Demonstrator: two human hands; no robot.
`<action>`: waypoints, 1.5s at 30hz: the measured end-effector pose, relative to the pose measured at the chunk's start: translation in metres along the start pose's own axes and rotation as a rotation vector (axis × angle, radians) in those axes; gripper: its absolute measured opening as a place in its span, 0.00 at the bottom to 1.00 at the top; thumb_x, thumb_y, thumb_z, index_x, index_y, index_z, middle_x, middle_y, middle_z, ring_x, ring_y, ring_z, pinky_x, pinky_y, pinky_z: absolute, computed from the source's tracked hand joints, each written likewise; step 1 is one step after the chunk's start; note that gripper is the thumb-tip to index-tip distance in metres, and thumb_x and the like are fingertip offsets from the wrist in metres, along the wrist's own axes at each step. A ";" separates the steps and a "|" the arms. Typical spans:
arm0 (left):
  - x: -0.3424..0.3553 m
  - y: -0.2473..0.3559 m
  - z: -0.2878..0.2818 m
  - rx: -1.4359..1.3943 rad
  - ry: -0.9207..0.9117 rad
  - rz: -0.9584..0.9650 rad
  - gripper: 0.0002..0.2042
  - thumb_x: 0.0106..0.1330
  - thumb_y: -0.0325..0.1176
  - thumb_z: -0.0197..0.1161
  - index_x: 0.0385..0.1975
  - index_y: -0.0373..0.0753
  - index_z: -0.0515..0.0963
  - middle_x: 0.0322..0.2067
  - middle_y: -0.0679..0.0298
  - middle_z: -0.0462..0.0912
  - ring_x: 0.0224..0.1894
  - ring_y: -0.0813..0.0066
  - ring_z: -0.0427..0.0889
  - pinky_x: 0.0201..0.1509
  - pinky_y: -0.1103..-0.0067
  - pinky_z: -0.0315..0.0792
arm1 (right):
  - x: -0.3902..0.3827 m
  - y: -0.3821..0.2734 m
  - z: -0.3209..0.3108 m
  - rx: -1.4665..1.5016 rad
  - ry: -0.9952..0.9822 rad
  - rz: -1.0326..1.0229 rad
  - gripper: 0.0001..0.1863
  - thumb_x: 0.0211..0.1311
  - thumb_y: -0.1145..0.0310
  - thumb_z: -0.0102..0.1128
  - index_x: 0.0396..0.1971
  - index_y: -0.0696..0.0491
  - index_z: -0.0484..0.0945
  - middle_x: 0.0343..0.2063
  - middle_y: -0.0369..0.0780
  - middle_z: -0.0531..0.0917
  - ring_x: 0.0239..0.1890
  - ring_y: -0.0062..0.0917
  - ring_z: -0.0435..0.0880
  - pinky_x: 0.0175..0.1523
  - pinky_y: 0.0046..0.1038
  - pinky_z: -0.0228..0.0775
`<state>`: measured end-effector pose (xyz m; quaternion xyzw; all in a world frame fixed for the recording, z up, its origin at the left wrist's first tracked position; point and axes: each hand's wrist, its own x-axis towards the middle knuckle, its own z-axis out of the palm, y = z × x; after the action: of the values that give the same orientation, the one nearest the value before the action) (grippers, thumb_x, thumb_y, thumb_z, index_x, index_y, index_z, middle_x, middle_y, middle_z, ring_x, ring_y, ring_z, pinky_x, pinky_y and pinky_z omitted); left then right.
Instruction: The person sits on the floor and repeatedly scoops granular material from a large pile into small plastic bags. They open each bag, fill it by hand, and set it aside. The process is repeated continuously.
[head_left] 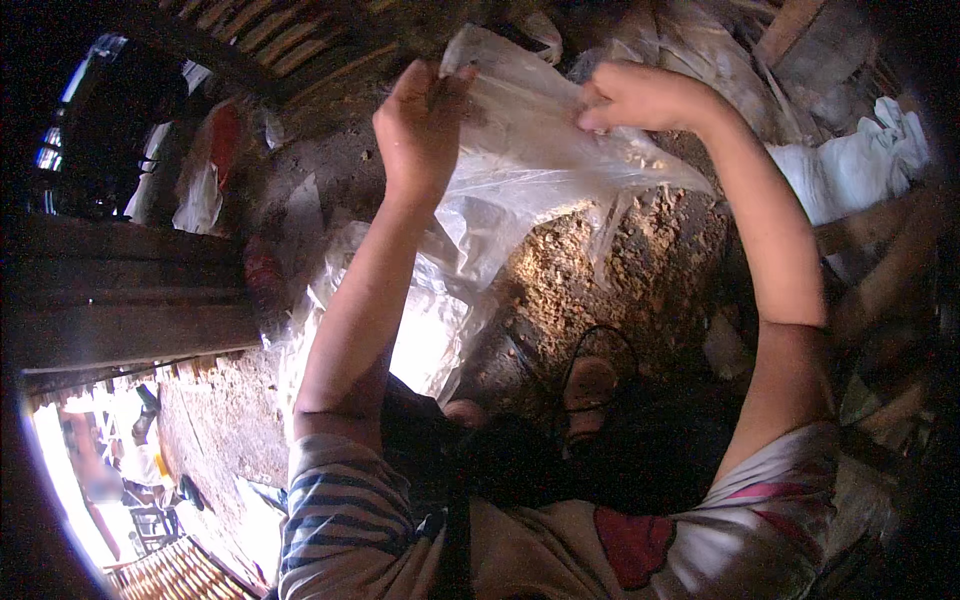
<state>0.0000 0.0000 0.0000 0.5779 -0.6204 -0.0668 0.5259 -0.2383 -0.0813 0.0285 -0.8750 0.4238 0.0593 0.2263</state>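
Observation:
A clear plastic sheet or bag (520,130) is stretched between my two raised hands, and its lower part hangs over the ground. My left hand (418,125) grips its upper left edge with bent fingers. On the other side my right hand (640,98) pinches the plastic with fingers curled. Below it lies ground strewn with yellowish-brown crumbs (580,265). More crumpled clear plastic (440,285) lies by my left forearm, bright with light. Whether anything is inside the plastic, I cannot tell.
A white sack (860,165) sits at the right beside wooden beams (875,215). Dark wooden boards (130,295) run along the left. Slatted wood (290,45) edges the far side. My feet (590,385) are just below the crumbs. At the lower left, a person (100,480) is outside in bright light.

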 end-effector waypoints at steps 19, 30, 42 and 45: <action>0.031 0.024 -0.045 -0.448 0.204 0.095 0.06 0.66 0.29 0.64 0.36 0.33 0.78 0.31 0.71 0.81 0.34 0.87 0.73 0.41 0.88 0.67 | -0.021 0.070 -0.023 0.124 0.453 -0.231 0.23 0.63 0.52 0.60 0.38 0.62 0.79 0.29 0.39 0.81 0.37 0.22 0.78 0.44 0.26 0.68; 0.019 0.062 -0.036 0.290 0.132 0.683 0.37 0.45 0.32 0.75 0.58 0.40 0.65 0.60 0.53 0.66 0.65 0.51 0.61 0.68 0.63 0.55 | -0.033 -0.012 -0.045 0.580 0.468 -0.438 0.11 0.61 0.64 0.64 0.35 0.57 0.79 0.28 0.29 0.80 0.33 0.10 0.75 0.39 0.19 0.67; 0.023 0.065 -0.022 -0.308 -0.349 0.385 0.14 0.59 0.32 0.68 0.43 0.39 0.77 0.43 0.58 0.81 0.49 0.59 0.77 0.57 0.67 0.66 | -0.024 -0.028 -0.042 0.308 0.414 -0.707 0.12 0.57 0.68 0.68 0.35 0.60 0.79 0.26 0.30 0.79 0.32 0.11 0.73 0.39 0.20 0.67; 0.043 0.059 -0.030 -0.209 -0.411 0.398 0.11 0.59 0.33 0.68 0.39 0.39 0.78 0.37 0.59 0.82 0.45 0.60 0.78 0.58 0.68 0.65 | -0.035 -0.046 -0.052 0.342 0.290 -0.511 0.12 0.57 0.70 0.67 0.37 0.61 0.79 0.30 0.32 0.82 0.35 0.12 0.75 0.43 0.21 0.68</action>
<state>-0.0070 0.0009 0.0788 0.3622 -0.8045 -0.1416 0.4489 -0.2298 -0.0543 0.1010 -0.9017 0.2226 -0.1964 0.3145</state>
